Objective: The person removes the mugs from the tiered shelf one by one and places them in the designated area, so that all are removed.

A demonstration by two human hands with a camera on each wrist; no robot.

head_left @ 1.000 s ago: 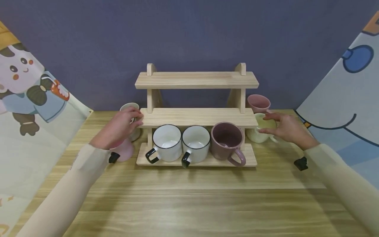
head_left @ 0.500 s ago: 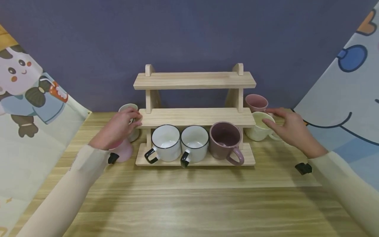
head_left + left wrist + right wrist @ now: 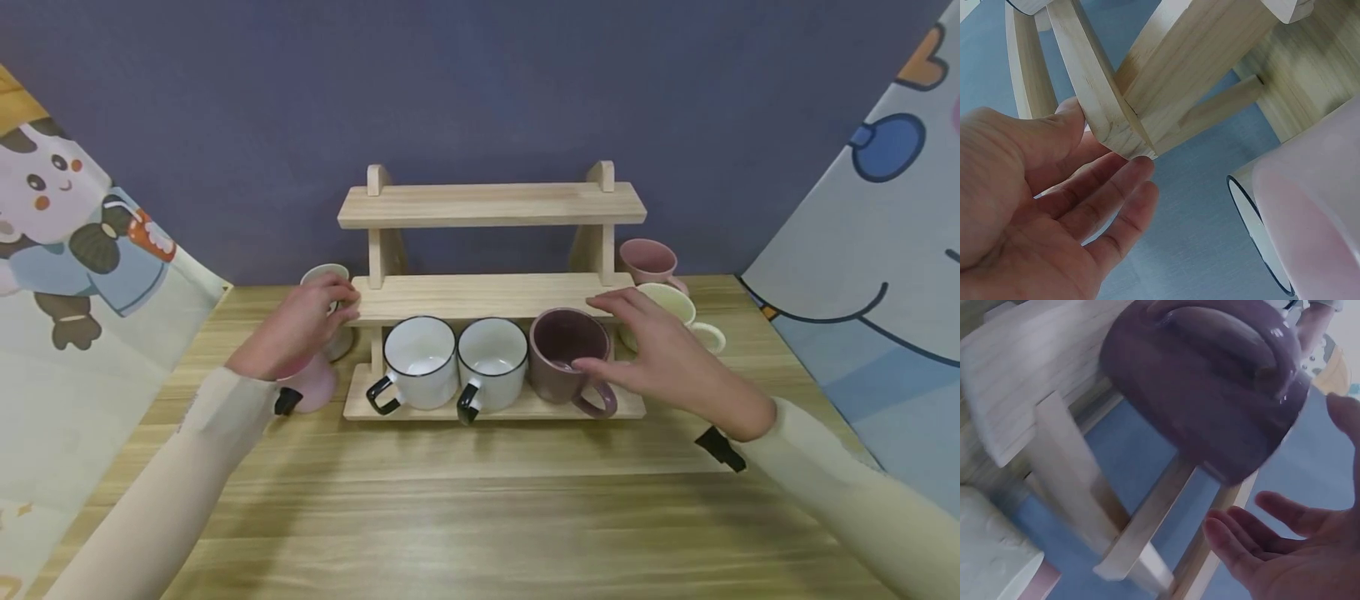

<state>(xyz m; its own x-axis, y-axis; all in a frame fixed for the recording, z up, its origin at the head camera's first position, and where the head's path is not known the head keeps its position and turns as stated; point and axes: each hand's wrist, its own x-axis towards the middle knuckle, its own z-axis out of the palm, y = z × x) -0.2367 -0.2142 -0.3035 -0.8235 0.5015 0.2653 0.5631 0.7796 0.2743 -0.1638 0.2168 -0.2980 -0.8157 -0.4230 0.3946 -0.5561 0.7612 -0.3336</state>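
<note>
A three-tier wooden shelf rack [image 3: 465,296] stands against the backdrop. My left hand [image 3: 296,325] holds the left end of its middle shelf; in the left wrist view the thumb and fingers [image 3: 1104,200] lie on opposite sides of the board [image 3: 1094,100]. On the bottom tier a purple mug [image 3: 549,375] stands at the right. My right hand [image 3: 667,358] is beside that mug, thumb and fingers spread and nothing between them. The right wrist view has the mug [image 3: 1204,394] apart from the fingertips. Two white mugs with black rims, the left one [image 3: 423,375] and the middle one [image 3: 495,375], complete that row.
Right of the rack are a cream mug [image 3: 667,302], partly behind my right hand, and a pink mug [image 3: 647,260]. At the left, a pale cup [image 3: 324,271] and a pink cup [image 3: 317,385] stand partly hidden by my left hand. Printed cloths hang at both sides.
My right hand has drawn away from the cream mug and moved left to the purple mug. The left hand keeps its place on the shelf end.
</note>
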